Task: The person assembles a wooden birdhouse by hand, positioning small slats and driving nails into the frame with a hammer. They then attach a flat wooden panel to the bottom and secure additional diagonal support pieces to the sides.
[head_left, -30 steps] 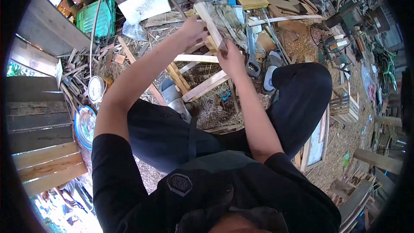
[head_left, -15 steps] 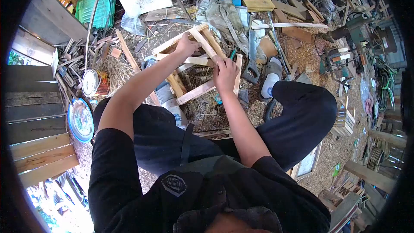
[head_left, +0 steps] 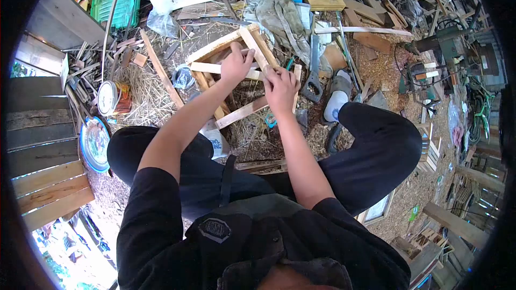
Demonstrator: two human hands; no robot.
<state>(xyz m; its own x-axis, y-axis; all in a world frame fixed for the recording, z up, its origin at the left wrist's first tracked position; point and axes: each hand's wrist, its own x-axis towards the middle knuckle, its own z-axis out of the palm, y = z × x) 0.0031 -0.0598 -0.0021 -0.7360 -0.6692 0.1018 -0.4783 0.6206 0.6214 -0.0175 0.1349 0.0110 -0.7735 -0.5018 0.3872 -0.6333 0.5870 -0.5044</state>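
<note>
A wooden frame point(head_left: 242, 113) of pale strips stands on the ground between my feet. A loose-looking wood strip point(head_left: 257, 45) slants across its upper right side. My right hand point(head_left: 281, 87) is closed around the lower end of this strip, where it meets the frame's right corner. My left hand point(head_left: 235, 65) is curled beside the strip's middle, fingertips close against it; whatever is inside the fingers is hidden. Below the left hand, a crosspiece point(head_left: 207, 67) runs across the frame.
A handsaw point(head_left: 313, 75) lies right of the frame, near my shoe point(head_left: 341, 87). A long wood strip point(head_left: 161, 70) and a paint can point(head_left: 114, 98) are on the left. Crumpled cloth point(head_left: 279, 19) lies behind the frame. A machine point(head_left: 446, 53) stands at the right.
My left hand has moved down and slightly right along the strip, its fingers now more curled. My right hand still grips the strip's lower end. The view has shifted slightly.
</note>
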